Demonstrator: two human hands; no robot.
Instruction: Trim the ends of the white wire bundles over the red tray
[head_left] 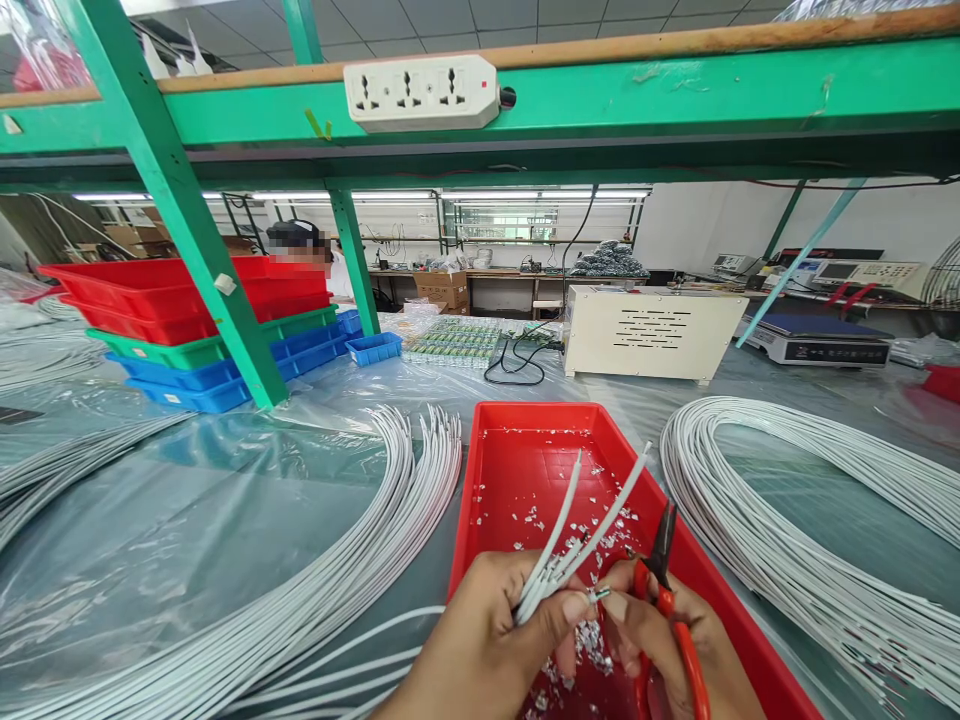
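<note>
My left hand (502, 620) is closed around several white cables (559, 520), whose ends fan up over a red tray (600, 418). Between its thumb and finger, one cable end with a small greenish tip (600, 594) points right. My right hand (652, 625) holds red-handled scissors (688, 655), their dark blades pointing up. The thumb and fingertips of that hand meet the same cable end. Whether the blades are fully closed is hard to tell. Silvery foil scraps (592, 645) lie in the tray below both hands.
Bundles of white cable lie left (360, 530) and right (750, 500) of the tray. Behind stand a cream metal box (649, 335), a scale (817, 340) and stacked plastic trays (180, 300). A green shelf beam with a power strip (421, 92) crosses above. Another person sits far back left.
</note>
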